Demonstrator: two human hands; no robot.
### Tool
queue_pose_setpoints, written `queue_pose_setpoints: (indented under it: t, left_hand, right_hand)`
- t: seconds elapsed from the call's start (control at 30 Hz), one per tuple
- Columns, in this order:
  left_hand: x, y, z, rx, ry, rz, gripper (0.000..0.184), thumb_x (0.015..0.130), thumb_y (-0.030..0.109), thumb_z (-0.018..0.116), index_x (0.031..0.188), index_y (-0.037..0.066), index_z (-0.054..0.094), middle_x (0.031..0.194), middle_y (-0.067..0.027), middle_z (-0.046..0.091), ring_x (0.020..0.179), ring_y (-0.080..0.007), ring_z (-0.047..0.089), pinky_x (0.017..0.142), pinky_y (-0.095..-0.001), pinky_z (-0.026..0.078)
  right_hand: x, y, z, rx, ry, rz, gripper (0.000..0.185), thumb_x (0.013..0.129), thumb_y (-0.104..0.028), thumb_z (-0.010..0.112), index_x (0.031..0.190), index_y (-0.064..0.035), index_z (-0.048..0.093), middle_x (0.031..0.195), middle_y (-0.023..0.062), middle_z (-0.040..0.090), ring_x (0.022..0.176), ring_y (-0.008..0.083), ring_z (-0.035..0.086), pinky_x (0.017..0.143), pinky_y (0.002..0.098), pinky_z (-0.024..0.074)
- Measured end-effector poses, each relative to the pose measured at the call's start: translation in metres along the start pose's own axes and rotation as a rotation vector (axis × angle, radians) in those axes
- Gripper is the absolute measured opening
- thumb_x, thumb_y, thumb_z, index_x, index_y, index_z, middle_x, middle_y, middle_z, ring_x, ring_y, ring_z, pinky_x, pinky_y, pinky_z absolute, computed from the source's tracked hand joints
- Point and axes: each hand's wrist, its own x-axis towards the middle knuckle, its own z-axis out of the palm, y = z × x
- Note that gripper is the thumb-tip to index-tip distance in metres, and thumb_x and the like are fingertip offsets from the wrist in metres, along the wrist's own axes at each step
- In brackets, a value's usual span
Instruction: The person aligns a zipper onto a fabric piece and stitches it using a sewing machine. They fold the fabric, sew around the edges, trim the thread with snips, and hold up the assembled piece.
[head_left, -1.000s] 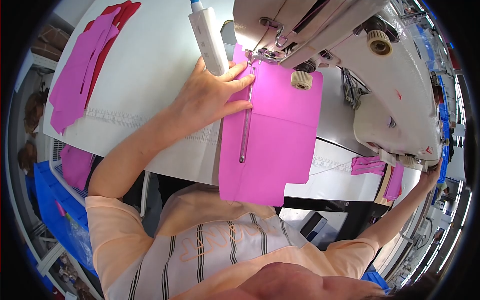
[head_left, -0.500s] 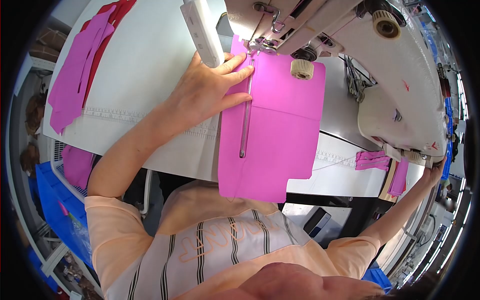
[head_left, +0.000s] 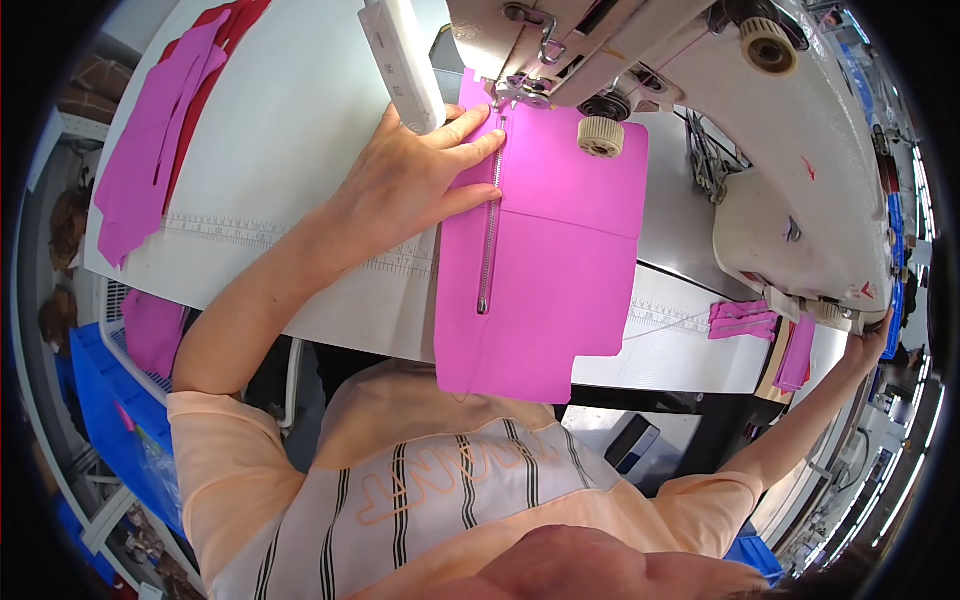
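My left hand [head_left: 415, 165] lies with fingers spread on a pink panel [head_left: 560, 270], its fingertips along the zipper [head_left: 490, 230] set into that panel. The zipper runs lengthwise, with a metal end at the bottom. The panel's upper edge is under the presser foot [head_left: 522, 92] of a white sewing machine [head_left: 770, 190]. A white box-shaped device [head_left: 403, 70] stands over the back of my left hand. Far to the right, my right hand [head_left: 866, 345] is at the end of the machine, by its wheel end; its fingers are mostly hidden.
Pink pieces [head_left: 150, 150] lie over red ones [head_left: 240, 30] on the table's left. Small pink zipper pieces [head_left: 742, 320] rest at the right. Printed rulers [head_left: 230, 230] cross the tabletop. Metal tweezers or snips [head_left: 708, 160] lie beside the machine. A blue bin [head_left: 120, 420] is below left.
Almost nothing differs. The whole view has shifted very slightly; both hands and the pink panel keep their places.
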Motion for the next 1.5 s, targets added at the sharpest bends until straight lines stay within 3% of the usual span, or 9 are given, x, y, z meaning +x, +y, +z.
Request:
queue_pose_setpoints:
  t: [0.23,0.63,0.73,0.83,0.93,1.17,1.5]
  left_hand:
    - [-0.001,-0.002,0.004,-0.006,0.024,0.012,0.048,0.081,0.034,0.066,0.123,0.01,0.059,0.129,-0.0112,0.055,0.121,-0.0295,0.048,0.108,-0.0538,0.023]
    - [-0.001,-0.002,0.003,0.004,0.032,0.02,0.048,0.081,0.034,0.067,0.122,0.011,0.059,0.129,-0.0107,0.055,0.12,-0.028,0.049,0.108,-0.0536,0.024]
    - [-0.001,-0.001,0.003,0.036,0.024,0.014,0.048,0.08,0.034,0.067,0.122,0.011,0.059,0.13,-0.0102,0.054,0.119,-0.0272,0.05,0.105,-0.0496,0.03]
    - [-0.001,-0.003,0.005,0.009,0.046,0.021,0.048,0.08,0.033,0.067,0.122,0.011,0.059,0.129,-0.0103,0.054,0.119,-0.0266,0.05,0.099,-0.0443,0.038]
    - [-0.001,-0.003,0.005,0.006,0.044,0.023,0.048,0.08,0.033,0.067,0.122,0.01,0.059,0.128,-0.0107,0.055,0.119,-0.0263,0.05,0.094,-0.0412,0.042]
    - [-0.001,-0.002,0.004,0.035,0.031,0.015,0.047,0.081,0.031,0.067,0.122,0.011,0.059,0.127,-0.0115,0.056,0.119,-0.0263,0.05,0.096,-0.0422,0.041]
    - [-0.002,0.0,0.003,0.047,0.034,-0.009,0.047,0.08,0.032,0.068,0.123,0.013,0.059,0.127,-0.0111,0.056,0.12,-0.0264,0.05,0.098,-0.0432,0.037]
  right_hand:
    - [-0.004,0.012,-0.004,0.054,-0.01,-0.09,0.045,0.094,-0.028,0.05,0.127,0.0029,0.048,0.129,0.0201,0.051,0.122,0.0334,0.048,0.104,0.0546,0.0363]
    - [-0.027,0.022,0.018,0.109,0.033,-0.144,0.045,0.093,-0.028,0.051,0.127,0.0016,0.047,0.13,0.0177,0.052,0.123,0.0336,0.047,0.104,0.056,0.0342]
    - [-0.013,0.019,0.005,0.124,-0.022,-0.122,0.045,0.093,-0.025,0.051,0.129,0.0016,0.046,0.13,0.0175,0.051,0.122,0.0337,0.048,0.103,0.0549,0.0361]
    - [0.022,-0.014,-0.024,-0.099,-0.205,0.107,0.044,0.093,-0.025,0.052,0.128,0.0015,0.048,0.128,0.0161,0.054,0.117,0.031,0.052,0.099,0.048,0.0419]
    - [0.035,-0.026,-0.004,-0.359,-0.174,0.111,0.046,0.095,-0.031,0.049,0.13,-0.0011,0.048,0.126,0.0129,0.056,0.114,0.0266,0.056,0.097,0.0398,0.0444]
    - [0.048,-0.015,-0.01,-0.297,-0.055,0.03,0.041,0.091,-0.024,0.058,0.121,0.0033,0.055,0.117,0.013,0.061,0.103,0.0255,0.061,0.088,0.0365,0.0503]
    - [0.021,-0.014,0.008,-0.271,-0.021,0.057,0.043,0.095,-0.029,0.051,0.126,0.0006,0.05,0.124,0.0139,0.056,0.111,0.027,0.056,0.095,0.0402,0.0461]
